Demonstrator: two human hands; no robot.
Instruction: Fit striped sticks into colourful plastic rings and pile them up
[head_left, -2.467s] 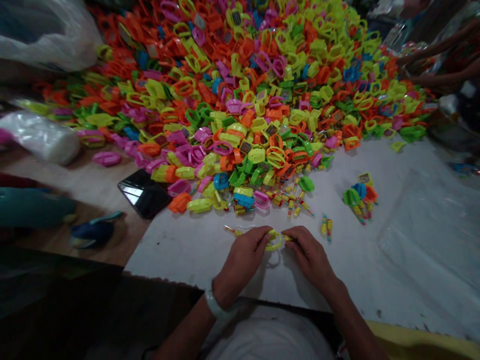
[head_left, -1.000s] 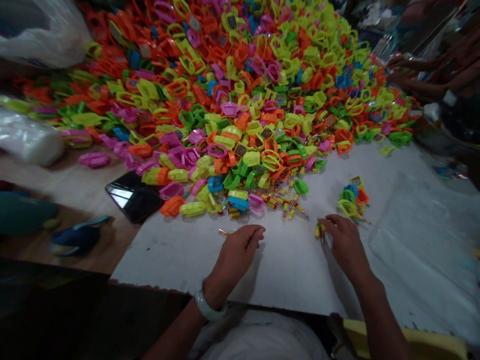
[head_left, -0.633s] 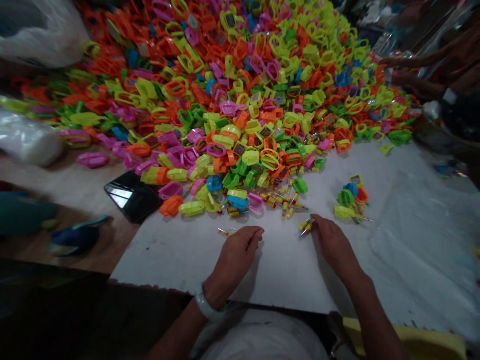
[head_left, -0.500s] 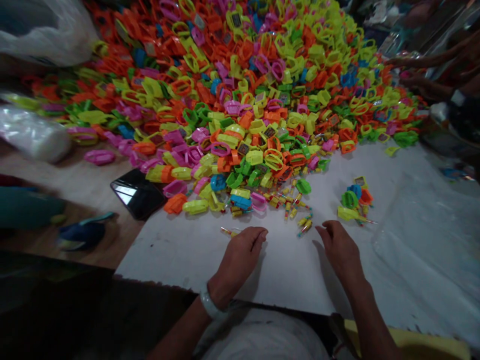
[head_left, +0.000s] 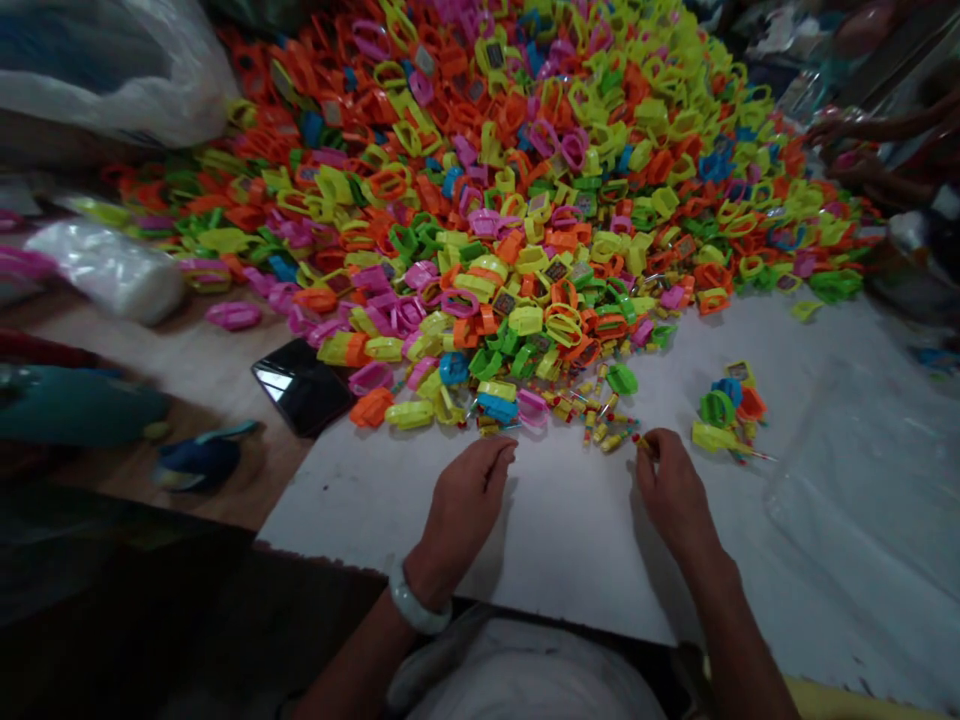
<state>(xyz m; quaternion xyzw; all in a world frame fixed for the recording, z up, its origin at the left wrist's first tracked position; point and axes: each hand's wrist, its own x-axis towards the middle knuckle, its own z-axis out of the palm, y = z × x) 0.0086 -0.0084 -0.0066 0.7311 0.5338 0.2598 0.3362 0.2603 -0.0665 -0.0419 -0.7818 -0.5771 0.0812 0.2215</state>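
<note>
Bright plastic, mostly yellow and orange: heap [head_left: 487,225] of toy watches beyond both hands, sloping toward them, presumably for short reaches. White board [head_left: 570,540] under both hands, pale enough to show up small parts. Clear film [head_left: 870,490] flat, well right of right hand. Left hand [head_left: 469,490]: thumb pressed to fingers; cannot tell whether anything hidden inside. Right hand [head_left: 671,490]: in a fingertip pinch. Phone [head_left: 304,385] well left of left hand, probably parked off the working area. Watches [head_left: 718,409] grouped near right hand, to its right, apart from heap, likely for keeping separate. Sticks [head_left: 596,420] loose, just left of right fingertips. Piece [head_left: 637,440], yellow and red, between right thumb and finger, tip-gripped probably because tiny.
</note>
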